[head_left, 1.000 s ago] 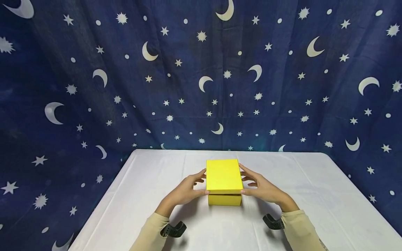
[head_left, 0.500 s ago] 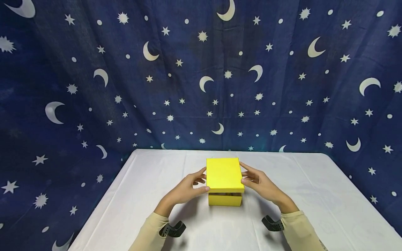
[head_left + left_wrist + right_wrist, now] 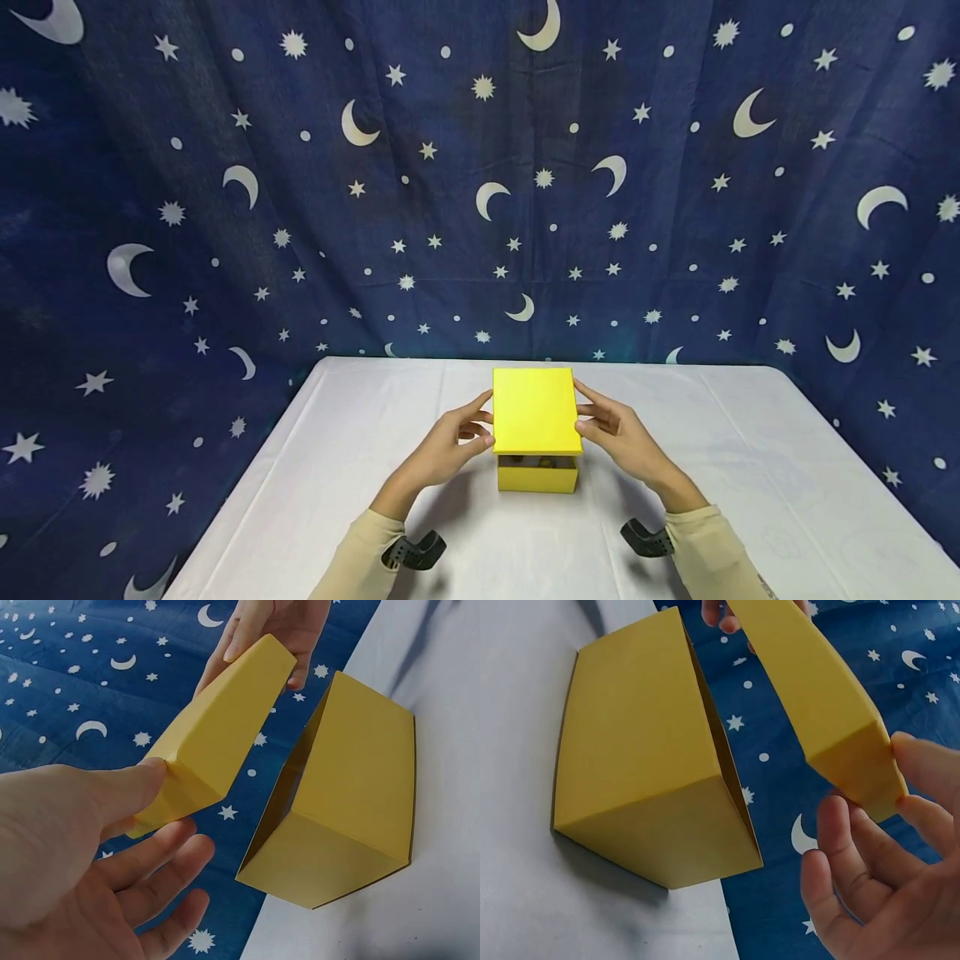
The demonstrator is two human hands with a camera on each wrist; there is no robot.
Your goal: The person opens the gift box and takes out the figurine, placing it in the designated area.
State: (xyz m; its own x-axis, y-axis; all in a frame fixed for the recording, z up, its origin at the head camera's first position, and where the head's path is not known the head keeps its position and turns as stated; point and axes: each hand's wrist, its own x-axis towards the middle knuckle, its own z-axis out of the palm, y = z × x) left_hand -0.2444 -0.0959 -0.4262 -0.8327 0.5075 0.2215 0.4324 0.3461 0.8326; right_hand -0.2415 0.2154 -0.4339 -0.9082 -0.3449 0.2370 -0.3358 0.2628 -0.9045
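Observation:
A yellow box lid point(image 3: 536, 410) hangs above its matching yellow box point(image 3: 537, 480), apart from it in both wrist views. My left hand point(image 3: 442, 446) pinches the lid's left side, its thumb at the near corner; in the left wrist view the other fingers spread beneath the lid point(image 3: 217, 727). On the opposite side, my right hand point(image 3: 626, 442) holds the lid between thumb and fingers. The box point(image 3: 645, 735) sits upright on the table with an open top. Through the gap, small contents point(image 3: 545, 462) show inside, too small to identify.
A white cloth covers the table point(image 3: 390, 400). Behind it hangs a dark blue curtain point(image 3: 450, 208) with moons and stars. Each wrist wears a black camera mount, the left one point(image 3: 415, 550) and the right one point(image 3: 647, 538) both low over the cloth.
The lid has risen off the box with both hands, widening the gap at the front so the inside shows. The box has stayed in place.

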